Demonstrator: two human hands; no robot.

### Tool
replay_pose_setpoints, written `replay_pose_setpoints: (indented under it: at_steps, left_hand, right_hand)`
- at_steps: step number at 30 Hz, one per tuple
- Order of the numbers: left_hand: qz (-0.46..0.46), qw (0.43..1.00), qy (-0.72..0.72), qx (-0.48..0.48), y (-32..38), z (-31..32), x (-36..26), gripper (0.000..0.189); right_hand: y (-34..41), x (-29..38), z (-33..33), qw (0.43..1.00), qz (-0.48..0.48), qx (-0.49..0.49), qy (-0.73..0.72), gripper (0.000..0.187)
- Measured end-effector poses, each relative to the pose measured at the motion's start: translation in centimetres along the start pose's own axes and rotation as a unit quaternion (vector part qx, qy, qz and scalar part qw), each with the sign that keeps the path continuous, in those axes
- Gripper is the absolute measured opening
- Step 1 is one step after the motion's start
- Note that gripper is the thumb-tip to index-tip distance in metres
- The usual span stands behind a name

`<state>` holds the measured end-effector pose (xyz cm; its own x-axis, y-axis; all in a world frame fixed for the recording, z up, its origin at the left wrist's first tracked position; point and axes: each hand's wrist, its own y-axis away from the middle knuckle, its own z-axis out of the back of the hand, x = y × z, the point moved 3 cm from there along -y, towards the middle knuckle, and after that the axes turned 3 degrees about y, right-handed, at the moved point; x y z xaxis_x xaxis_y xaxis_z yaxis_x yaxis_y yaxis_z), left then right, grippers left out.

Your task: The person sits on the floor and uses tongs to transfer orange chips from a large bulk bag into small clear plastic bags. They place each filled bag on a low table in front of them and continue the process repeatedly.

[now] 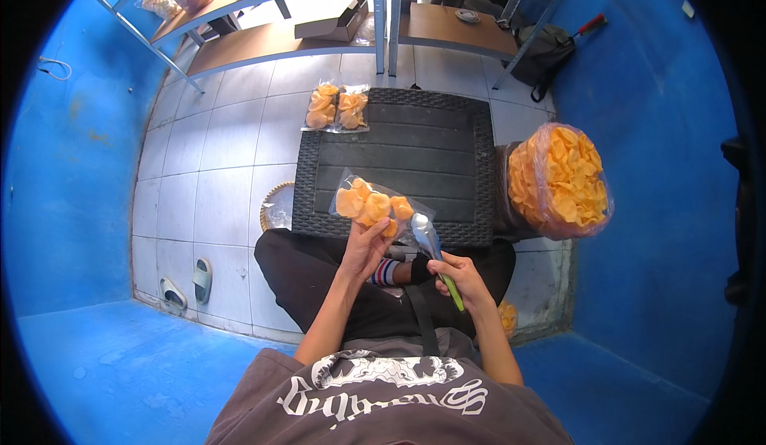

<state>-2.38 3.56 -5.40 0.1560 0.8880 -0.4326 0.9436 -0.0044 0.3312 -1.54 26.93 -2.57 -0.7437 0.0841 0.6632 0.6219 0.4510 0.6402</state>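
My left hand (368, 250) grips a small clear plastic bag (383, 204) from below, above the near edge of the black rattan-look table (395, 158). Several orange crackers (377, 207) lie inside the bag. In my right hand (459, 277) is a utensil, apparently tongs (426, 235), with a green handle and a pale blue-silver head. The head touches or overlaps the bag's right end; I cannot tell which. Two filled cracker bags (322, 108) lie side by side at the table's far left corner. A large open plastic sack (559, 182) full of crackers stands right of the table.
A round woven basket (276, 206) holding clear plastic sits on the floor left of the table. Metal-framed shelves (239, 50) span the far side. A backpack (543, 56) leans at the right. Slippers (202, 280) lie at left. More crackers (507, 318) show beside my right forearm.
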Motion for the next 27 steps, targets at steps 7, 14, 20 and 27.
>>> replay_pose_setpoints:
  at_steps: [7,14,20,27]
  left_hand:
    - [0.012,1.0,-0.027,0.009,0.1,-0.4,0.6,0.055]
    - [0.006,0.994,0.112,0.005,0.1,-0.6,0.8,0.047]
    - [0.019,0.984,0.179,0.0,0.0,-1.0,1.2,0.046]
    - [0.019,0.988,0.15,-0.003,0.3,-0.9,2.4,0.044]
  right_hand:
    - [0.2,0.5,-0.5,1.0,0.009,0.008,-0.003,0.019]
    - [1.3,2.1,-0.9,0.998,0.003,-0.033,0.052,0.027]
    - [2.7,3.4,-1.1,0.991,0.021,-0.071,0.11,0.03]
    - [2.3,2.9,-1.1,0.987,0.031,-0.094,0.128,0.058]
